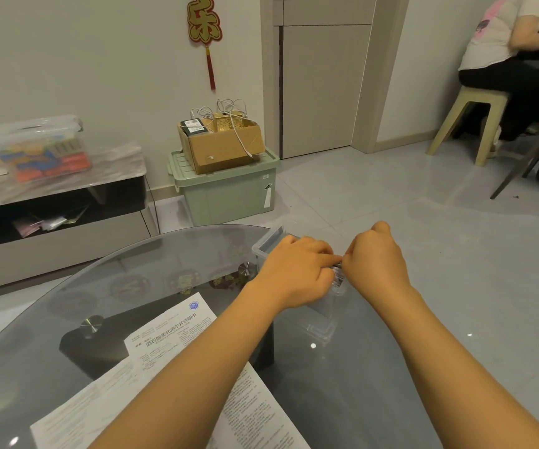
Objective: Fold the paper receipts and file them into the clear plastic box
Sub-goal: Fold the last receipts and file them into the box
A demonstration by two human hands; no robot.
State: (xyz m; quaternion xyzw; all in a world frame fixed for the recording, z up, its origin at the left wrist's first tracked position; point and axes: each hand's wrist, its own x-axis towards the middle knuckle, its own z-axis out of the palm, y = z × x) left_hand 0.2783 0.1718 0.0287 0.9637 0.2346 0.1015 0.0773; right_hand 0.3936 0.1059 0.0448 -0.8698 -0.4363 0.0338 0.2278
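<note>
Folded receipt (338, 276) small, printed, pinched over clear box (321, 322).

Pale plain wall (83, 59) with red-gold hanging ornament (205, 27); glossy grey tiled floor (407, 205). Low marble-top TV cabinet (67, 176) left, green plastic storage bin (226, 192) carrying brown cardboard box (222, 147), beige door (320, 85), cream plastic stool (469, 118) right.
</note>
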